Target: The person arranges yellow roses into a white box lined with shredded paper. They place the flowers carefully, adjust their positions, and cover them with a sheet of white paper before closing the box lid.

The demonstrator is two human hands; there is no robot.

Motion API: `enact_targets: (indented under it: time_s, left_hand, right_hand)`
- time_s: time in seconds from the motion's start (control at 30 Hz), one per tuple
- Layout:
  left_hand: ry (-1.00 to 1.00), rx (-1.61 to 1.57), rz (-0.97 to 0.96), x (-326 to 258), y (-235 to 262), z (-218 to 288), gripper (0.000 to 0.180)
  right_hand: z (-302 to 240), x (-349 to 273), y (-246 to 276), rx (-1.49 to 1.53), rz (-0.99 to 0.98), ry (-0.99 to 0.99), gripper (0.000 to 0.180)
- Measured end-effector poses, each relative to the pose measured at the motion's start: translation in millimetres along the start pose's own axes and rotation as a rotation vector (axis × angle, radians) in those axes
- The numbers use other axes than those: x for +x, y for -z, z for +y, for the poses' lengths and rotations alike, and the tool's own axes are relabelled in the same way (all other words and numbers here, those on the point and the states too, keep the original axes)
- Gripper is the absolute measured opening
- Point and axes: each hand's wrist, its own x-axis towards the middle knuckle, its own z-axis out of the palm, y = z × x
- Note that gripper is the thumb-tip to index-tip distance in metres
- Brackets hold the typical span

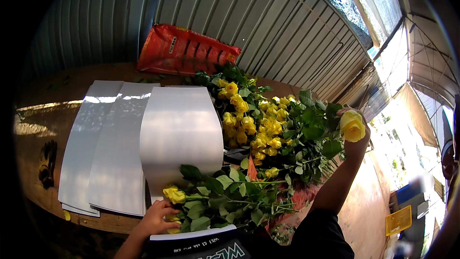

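Note:
My right hand [365, 116], raised on the right, is closed on a yellow rose [352, 126] with leafy stem; the bloom hides most of the fingers. Low at the near edge, my left hand [156, 217] curls its fingers around another yellow rose [172, 219], partly hidden. Just above it, a yellow rose bloom [174, 194] lies on its stem among green leaves [220, 201] in front of me. Beyond them is a large heap of yellow roses [270, 125] with leafy stems. White sheets [182, 129] lie left of the heap, the nearest one curving upward.
More white sheets [105, 139] are stacked on the wooden table [36, 115]. A red plastic bag [187, 50] leans against the corrugated metal wall [268, 24]. A dark object [47, 163] lies at the far left. A yellow crate [398, 220] stands away at the right.

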Motion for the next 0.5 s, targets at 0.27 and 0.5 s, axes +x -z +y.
enact_targets:
  time_s: [0.27,0.5]
  left_hand:
    - [-0.027,0.015,-0.005,-0.9,-1.4,-1.2,0.047]
    - [-0.021,-0.001,0.006,1.4,-0.4,3.3,0.047]
  right_hand:
    - [1.5,-2.2,-32.5,0.035,-0.103,0.016,0.015]
    - [6.2,-0.1,-45.9,0.076,-0.092,-0.015,0.015]
